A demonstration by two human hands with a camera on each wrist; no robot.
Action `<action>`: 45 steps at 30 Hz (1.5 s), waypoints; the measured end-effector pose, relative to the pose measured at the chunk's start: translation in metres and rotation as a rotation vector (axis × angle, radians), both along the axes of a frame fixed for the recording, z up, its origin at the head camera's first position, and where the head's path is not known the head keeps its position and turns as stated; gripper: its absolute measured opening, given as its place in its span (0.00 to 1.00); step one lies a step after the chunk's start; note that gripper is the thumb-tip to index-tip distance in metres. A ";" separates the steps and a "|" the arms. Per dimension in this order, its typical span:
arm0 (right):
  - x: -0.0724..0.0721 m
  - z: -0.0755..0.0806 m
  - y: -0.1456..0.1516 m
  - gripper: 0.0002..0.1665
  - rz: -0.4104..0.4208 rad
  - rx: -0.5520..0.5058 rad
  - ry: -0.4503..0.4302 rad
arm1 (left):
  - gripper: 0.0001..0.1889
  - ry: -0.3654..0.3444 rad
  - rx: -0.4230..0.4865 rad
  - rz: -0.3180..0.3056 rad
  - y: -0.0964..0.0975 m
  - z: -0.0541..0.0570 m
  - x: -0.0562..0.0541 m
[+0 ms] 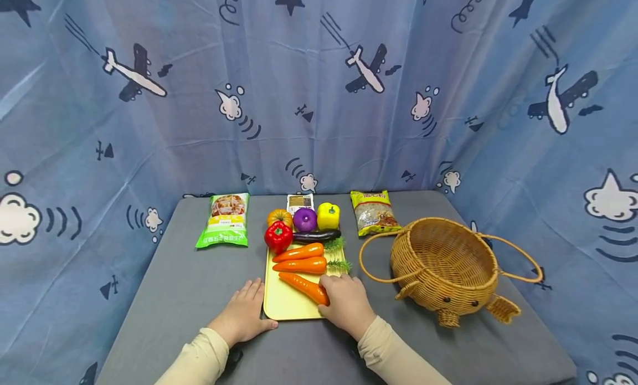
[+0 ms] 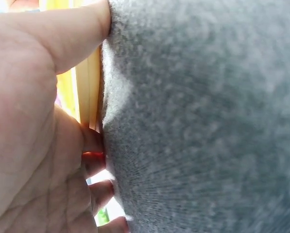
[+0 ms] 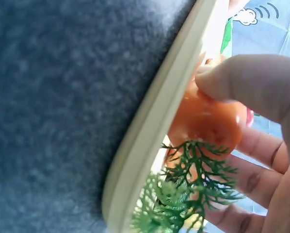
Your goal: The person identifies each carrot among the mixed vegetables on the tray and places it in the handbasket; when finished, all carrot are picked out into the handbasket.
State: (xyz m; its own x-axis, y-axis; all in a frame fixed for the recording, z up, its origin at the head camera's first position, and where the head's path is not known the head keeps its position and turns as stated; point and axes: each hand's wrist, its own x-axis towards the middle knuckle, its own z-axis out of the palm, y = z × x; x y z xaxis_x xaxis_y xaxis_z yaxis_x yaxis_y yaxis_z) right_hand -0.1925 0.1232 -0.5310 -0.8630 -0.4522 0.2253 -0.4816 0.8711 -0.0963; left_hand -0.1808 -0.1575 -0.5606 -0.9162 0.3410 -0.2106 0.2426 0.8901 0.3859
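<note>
My right hand (image 1: pixel 349 304) holds the thick end of the nearest orange carrot (image 1: pixel 299 285), which lies at the front of a pale yellow tray (image 1: pixel 279 306). In the right wrist view the thumb lies on one side of this carrot (image 3: pixel 210 121) and the fingers on the other, with green fronds (image 3: pixel 203 184) sticking out. Two more carrots, an upper one (image 1: pixel 301 252) and a middle one (image 1: pixel 301 265), lie behind it. My left hand (image 1: pixel 244 313) rests flat on the table, fingers extended, its thumb beside the tray's front left corner.
Toward the tray's back sit a red bell pepper (image 1: pixel 278 236), a small pumpkin (image 1: pixel 280 217), a purple onion (image 1: pixel 305 220), a yellow bell pepper (image 1: pixel 328 216) and an eggplant (image 1: pixel 316 236). Food bags (image 1: pixel 226 219) stand behind on both sides. A wicker basket (image 1: pixel 433 288) with two handles occupies the right.
</note>
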 end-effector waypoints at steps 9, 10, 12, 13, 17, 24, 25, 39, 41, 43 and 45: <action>0.008 0.001 0.004 0.32 0.084 0.027 0.041 | 0.55 -0.033 -0.013 0.001 0.003 0.013 0.004; 0.009 0.003 0.004 0.33 0.093 0.021 0.061 | 0.55 -0.035 -0.021 0.002 0.003 0.014 0.004; 0.013 0.008 0.006 0.35 0.107 0.010 0.102 | 0.55 -0.038 -0.027 0.004 0.004 0.016 0.004; 0.014 0.011 0.007 0.36 0.112 0.003 0.121 | 0.55 -0.039 -0.027 0.010 0.004 0.017 0.004; 0.018 0.025 0.012 0.37 0.123 -0.025 0.170 | 0.55 -0.027 -0.038 0.010 0.003 0.016 0.004; 0.024 0.053 0.025 0.36 0.132 -0.081 0.207 | 0.56 -0.019 -0.053 0.008 0.005 0.018 0.003; 0.024 0.057 0.028 0.36 0.130 -0.091 0.215 | 0.56 -0.018 -0.055 0.009 0.005 0.018 0.003; 0.026 0.109 0.080 0.33 0.067 -0.235 0.417 | 0.55 -0.033 -0.042 0.001 0.005 0.017 0.005; 0.025 0.114 0.091 0.34 0.036 -0.228 0.438 | 0.56 -0.037 -0.031 0.006 0.005 0.017 0.005; 0.025 0.118 0.101 0.36 0.002 -0.218 0.454 | 0.56 -0.048 -0.038 0.010 0.005 0.015 0.004; 0.024 0.121 0.111 0.37 -0.033 -0.209 0.462 | 0.56 -0.042 -0.033 0.009 0.004 0.011 0.002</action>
State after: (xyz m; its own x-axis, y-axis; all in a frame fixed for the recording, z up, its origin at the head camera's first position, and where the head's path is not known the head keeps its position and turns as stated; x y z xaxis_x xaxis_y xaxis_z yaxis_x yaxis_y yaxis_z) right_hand -0.1680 0.2346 -0.4103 -0.6647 -0.3311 0.6697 -0.4880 0.8712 -0.0537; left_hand -0.1784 -0.1538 -0.5492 -0.9095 0.3247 -0.2598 0.2186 0.9047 0.3656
